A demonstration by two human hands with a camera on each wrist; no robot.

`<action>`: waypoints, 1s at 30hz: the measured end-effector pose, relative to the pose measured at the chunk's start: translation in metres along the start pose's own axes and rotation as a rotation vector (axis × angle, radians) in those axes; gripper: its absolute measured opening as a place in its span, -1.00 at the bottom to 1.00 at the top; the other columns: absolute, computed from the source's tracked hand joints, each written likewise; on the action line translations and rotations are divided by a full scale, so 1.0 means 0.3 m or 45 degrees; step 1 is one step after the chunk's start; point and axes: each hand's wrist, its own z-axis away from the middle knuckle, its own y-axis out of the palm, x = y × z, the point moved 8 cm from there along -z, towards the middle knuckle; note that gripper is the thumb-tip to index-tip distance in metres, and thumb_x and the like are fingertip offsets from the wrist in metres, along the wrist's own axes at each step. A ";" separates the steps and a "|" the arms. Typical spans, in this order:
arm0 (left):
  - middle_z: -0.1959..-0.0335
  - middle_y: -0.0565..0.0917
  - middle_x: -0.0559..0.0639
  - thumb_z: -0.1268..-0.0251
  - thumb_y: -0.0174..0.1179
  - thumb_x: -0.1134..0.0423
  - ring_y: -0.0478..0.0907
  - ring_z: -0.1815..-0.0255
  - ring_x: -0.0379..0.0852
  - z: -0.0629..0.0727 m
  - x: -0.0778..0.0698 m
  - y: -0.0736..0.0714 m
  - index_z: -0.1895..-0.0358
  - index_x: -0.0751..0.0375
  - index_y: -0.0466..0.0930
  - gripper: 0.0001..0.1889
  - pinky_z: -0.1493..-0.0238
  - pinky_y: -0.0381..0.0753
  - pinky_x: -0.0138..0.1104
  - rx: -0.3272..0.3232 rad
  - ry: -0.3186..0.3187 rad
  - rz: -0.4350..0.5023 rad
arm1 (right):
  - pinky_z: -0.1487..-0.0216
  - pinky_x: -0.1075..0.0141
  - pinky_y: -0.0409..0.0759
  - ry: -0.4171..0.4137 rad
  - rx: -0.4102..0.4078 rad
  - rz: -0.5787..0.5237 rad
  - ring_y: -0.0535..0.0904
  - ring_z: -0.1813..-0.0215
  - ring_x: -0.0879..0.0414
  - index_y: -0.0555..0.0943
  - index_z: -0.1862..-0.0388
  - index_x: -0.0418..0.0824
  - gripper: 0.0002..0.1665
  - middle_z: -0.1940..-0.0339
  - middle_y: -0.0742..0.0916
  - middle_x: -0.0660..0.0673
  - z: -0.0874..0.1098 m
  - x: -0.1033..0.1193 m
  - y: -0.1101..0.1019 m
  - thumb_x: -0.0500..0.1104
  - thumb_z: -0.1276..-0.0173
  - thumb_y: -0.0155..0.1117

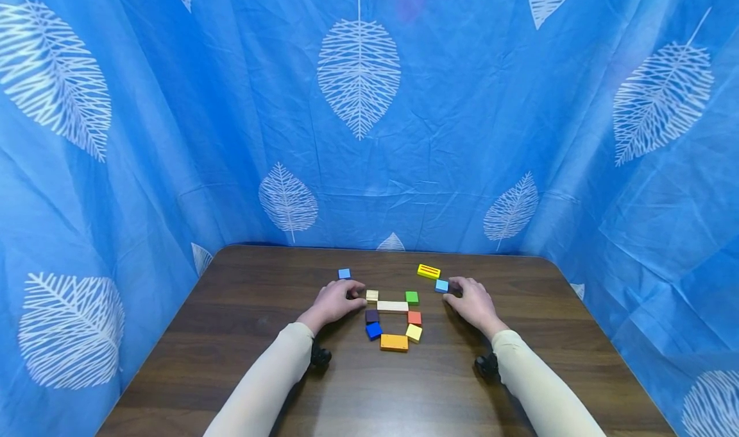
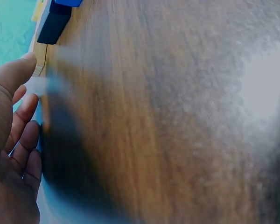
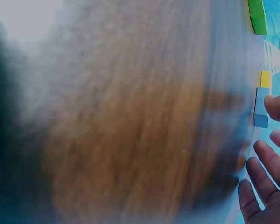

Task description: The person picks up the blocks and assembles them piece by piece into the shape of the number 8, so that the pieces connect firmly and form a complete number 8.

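My left hand (image 1: pixel 337 301) is just left of a pale wood block (image 1: pixel 372 295), its thumb and fingers apart in the left wrist view with nothing seen between them. A light blue block (image 1: pixel 344 274) lies beyond its fingers. On the other side, my right hand (image 1: pixel 472 303) hovers by a second light blue block (image 1: pixel 441 286). In the right wrist view the thumb appears beside that block (image 3: pixel 261 107), and the fingers spread below; whether the thumb touches it I cannot tell. A yellow block with red lines (image 1: pixel 429 271) sits just behind.
Between the hands, a ring of blocks includes a long cream block (image 1: pixel 392 307), green (image 1: pixel 412 298), red (image 1: pixel 414 318), pale yellow (image 1: pixel 414 333), orange (image 1: pixel 394 342), blue (image 1: pixel 374 331) and dark (image 1: pixel 372 317) ones. A blue leaf-patterned curtain (image 1: pixel 416 148) hangs behind the brown table (image 1: pixel 231 341).
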 end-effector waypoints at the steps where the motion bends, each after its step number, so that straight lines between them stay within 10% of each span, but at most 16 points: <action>1: 0.19 0.61 -0.19 -0.40 0.32 -0.06 0.46 0.05 -0.08 0.001 -0.001 0.001 -0.26 0.00 0.65 -0.55 -0.18 0.38 -0.01 0.000 -0.003 0.000 | -0.31 -0.23 0.34 0.002 -0.002 0.003 0.46 -0.26 -0.25 0.52 -0.35 -0.32 -0.39 -0.23 0.63 -0.32 -0.003 -0.002 0.000 -0.03 -0.44 0.34; 30: 0.25 0.59 -0.23 -0.40 0.32 -0.05 0.46 0.10 -0.10 -0.008 -0.005 0.009 -0.20 -0.05 0.69 -0.62 -0.10 0.39 -0.04 -0.011 0.010 -0.046 | -0.25 -0.22 0.36 0.025 0.007 0.025 0.46 -0.19 -0.23 0.65 -0.21 -0.28 -0.54 -0.17 0.66 -0.30 -0.037 -0.012 0.001 -0.05 -0.45 0.35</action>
